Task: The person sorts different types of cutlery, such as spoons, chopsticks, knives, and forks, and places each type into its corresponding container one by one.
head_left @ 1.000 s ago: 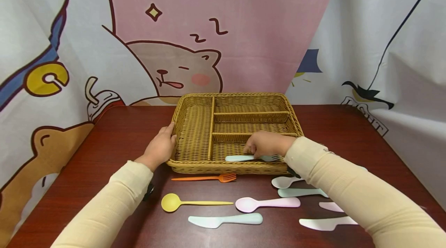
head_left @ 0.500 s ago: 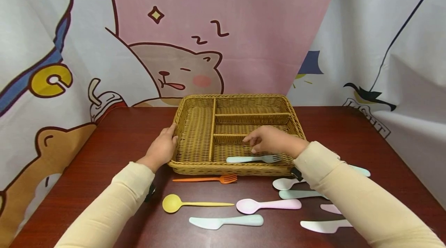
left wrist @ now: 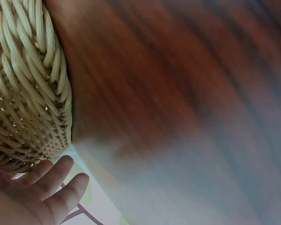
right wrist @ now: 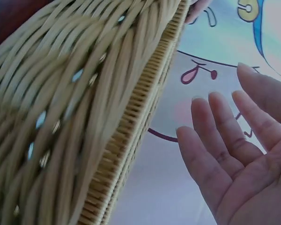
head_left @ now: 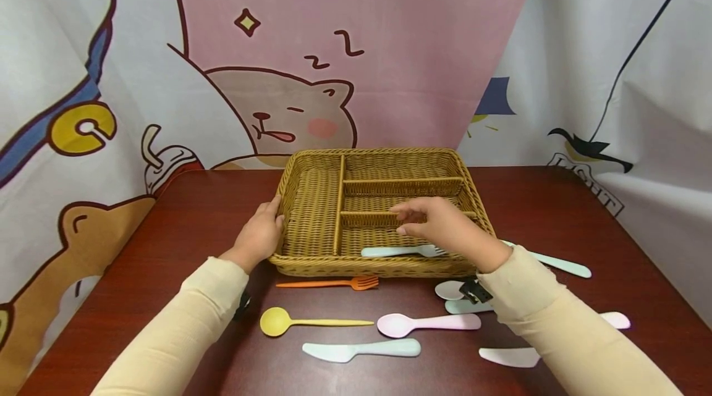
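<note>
A wicker basket (head_left: 308, 265) with several compartments stands at the back of the table. At its left side is my left hand (head_left: 258, 236), touching the rim; in the left wrist view the fingers (left wrist: 61, 176) lie fairly straight beside the weave. Above the basket's front right compartment hovers my right hand (head_left: 442, 229), fingers apart and holding nothing. Below it a pale blue fork (head_left: 392, 251) lies along the front wall of that compartment, its tines partly behind the hand. The right wrist view shows the empty palm (right wrist: 253, 183) beside the wicker wall (right wrist: 51, 117).
In front lie an orange fork (head_left: 317, 284), a yellow spoon (head_left: 275, 322), a pink spoon (head_left: 395, 325) and a pale blue knife (head_left: 334, 352). Around the right sleeve are a white spoon (head_left: 448, 290), a green handle (head_left: 464, 307), a white knife (head_left: 508, 356) and a pale blue utensil (head_left: 562, 264).
My right hand has let go of the pale blue fork, which stays in the front compartment. It has risen and moved slightly right. The left hand keeps its place at the rim.
</note>
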